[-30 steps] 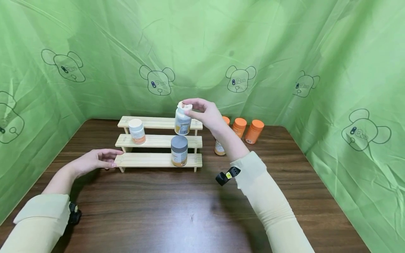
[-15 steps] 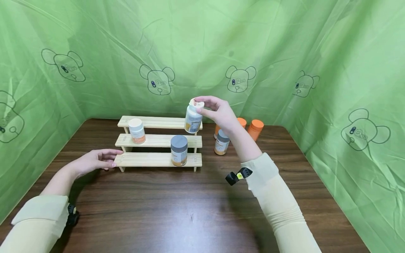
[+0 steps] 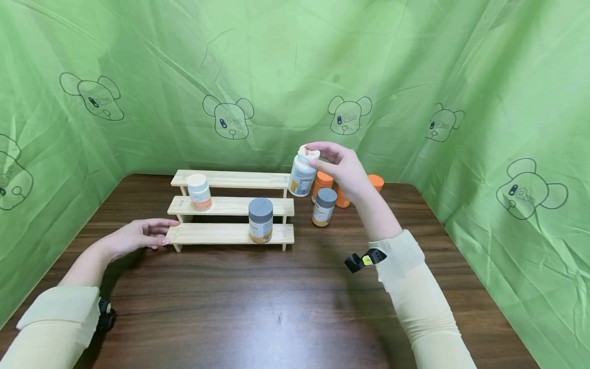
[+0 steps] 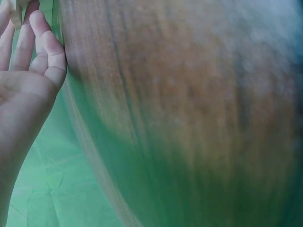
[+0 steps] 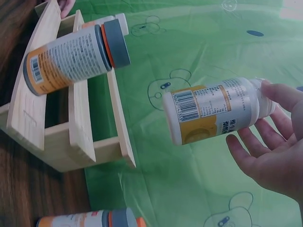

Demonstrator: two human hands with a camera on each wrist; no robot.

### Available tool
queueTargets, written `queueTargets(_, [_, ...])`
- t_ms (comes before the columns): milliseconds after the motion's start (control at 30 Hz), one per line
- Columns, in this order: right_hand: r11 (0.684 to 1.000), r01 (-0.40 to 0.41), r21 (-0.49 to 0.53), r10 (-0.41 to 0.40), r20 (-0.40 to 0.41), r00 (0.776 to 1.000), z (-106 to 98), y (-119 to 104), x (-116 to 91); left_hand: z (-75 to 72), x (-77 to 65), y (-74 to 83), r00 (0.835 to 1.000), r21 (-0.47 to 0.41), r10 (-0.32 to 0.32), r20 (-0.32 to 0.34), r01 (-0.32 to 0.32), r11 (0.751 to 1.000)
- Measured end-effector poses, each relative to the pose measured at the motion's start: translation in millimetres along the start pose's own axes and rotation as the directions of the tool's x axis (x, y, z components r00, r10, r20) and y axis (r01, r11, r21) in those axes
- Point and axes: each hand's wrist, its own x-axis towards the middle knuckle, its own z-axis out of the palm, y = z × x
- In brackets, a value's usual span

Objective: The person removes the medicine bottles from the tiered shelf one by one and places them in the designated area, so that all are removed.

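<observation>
My right hand (image 3: 343, 166) pinches a white pill bottle (image 3: 301, 175) by its cap, thumb and fingers at the top. In the right wrist view the bottle (image 5: 213, 113) hangs in the air, its barcode and yellow label showing. At the left, my left hand (image 3: 138, 238) grips the end of the lowest tier of a three-tier wooden rack (image 3: 207, 233), thumb in front and fingers behind. A smaller white bottle (image 3: 199, 192) stands on the middle tier's left. Towards the right of the lowest tier stands a grey-capped bottle (image 3: 260, 220).
Right of the rack, another grey-capped bottle (image 3: 323, 207) stands on the dark wooden table (image 3: 258, 297). Several orange-capped bottles (image 3: 322, 184) stand behind it, partly hidden by the right hand and wrist. A green curtain (image 3: 286, 66) encloses the table's back and sides.
My right hand has carried the white pill bottle rightward, from over the rack's right part to just past its right end. The left hand stays at the rack.
</observation>
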Motion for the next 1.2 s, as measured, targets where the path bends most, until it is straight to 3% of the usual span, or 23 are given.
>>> queueTargets(200, [0.999, -0.004, -0.032, 0.003, -0.035, 0.999, -15.1, 5.3, -8.6, -1.1, 1.4, -0.7, 1.000, 0.002, 0.012, 0.000, -0.012, 1.000])
queueTargets(433, [1.000, -0.007, 0.026, 0.009, -0.060, 0.998, -31.9, 10.1, -15.1, -0.5, 0.6, 0.1, 1.000, 0.020, 0.016, -0.004, -0.016, 1.000])
queueTargets(633, [0.999, -0.007, -0.034, 0.004, -0.074, 0.997, -48.1, 16.5, -22.8, 0.6, -0.7, 1.9, 1.000, 0.022, 0.012, -0.008, -0.012, 1.000])
queueTargets(1200, [0.996, -0.071, -0.057, 0.060, -0.173, 0.983, -85.9, 57.0, -43.3, 0.6, 0.8, -2.4, 1.000, 0.015, 0.015, 0.008, -0.015, 1.000])
